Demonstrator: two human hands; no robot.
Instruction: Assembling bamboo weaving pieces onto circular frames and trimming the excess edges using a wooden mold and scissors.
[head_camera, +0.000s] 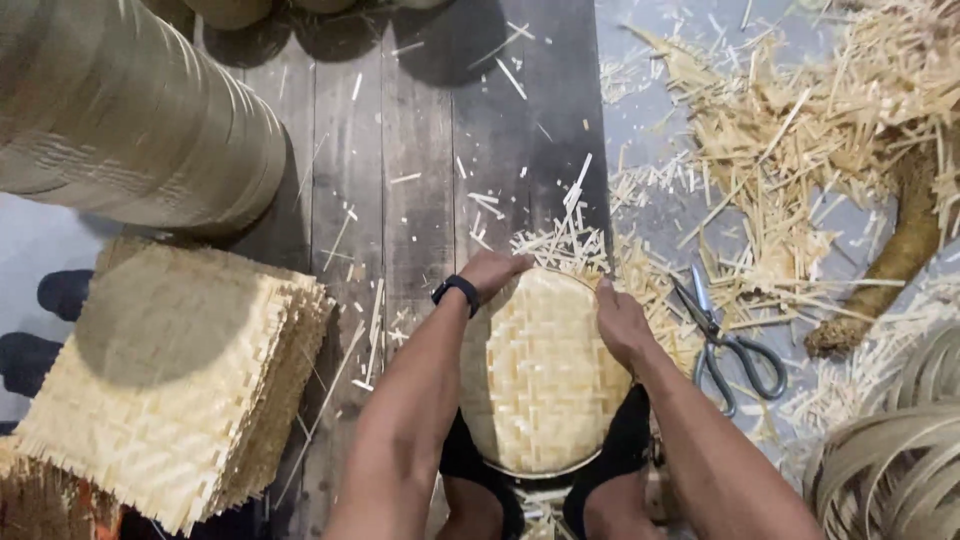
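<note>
Both hands grip the oval woven basket (540, 375), long axis pointing away.

The round tray of pale woven bamboo strips (545, 375) looks matt and ribbed, rimmed by a smooth dark hoop. At nine o'clock from it, the stack of square woven bamboo mats (175, 380) shows rough, frayed edges on the worn grey wooden plank floor (420, 130). At three o'clock lie steel scissors with grey handles (725, 340), faintly glossy, among dry, splintery bamboo offcuts (790, 140).

free: plank floor (420, 150) ahead | blocked: mat stack (170, 380) left, scissors (725, 345) and cuttings (800, 130) right
</note>
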